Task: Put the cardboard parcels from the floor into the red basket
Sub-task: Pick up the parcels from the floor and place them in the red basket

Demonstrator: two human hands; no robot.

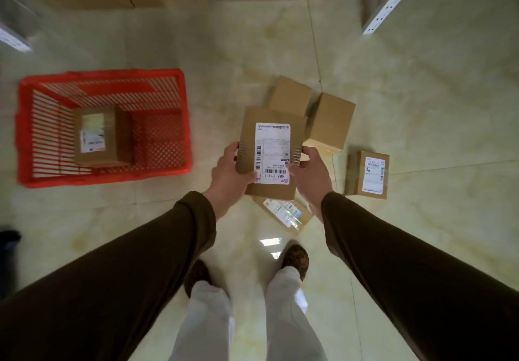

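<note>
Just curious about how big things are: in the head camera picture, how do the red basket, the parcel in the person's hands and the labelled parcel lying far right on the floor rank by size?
1. red basket, plainly largest.
2. held parcel, though it is raised nearer the camera, so unsure.
3. far-right floor parcel, looks smallest.

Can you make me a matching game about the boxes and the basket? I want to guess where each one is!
Things:
1. Flat cardboard parcel with the big white label
2. Small cardboard box with a white label
3. Red plastic basket
4. Taped cardboard box with a white label, far right

Places:
A. Alone on the floor
B. Inside the basket
C. Held in both hands
D. On the floor, at the left

Pairs: 1-C, 2-B, 3-D, 4-A
</note>
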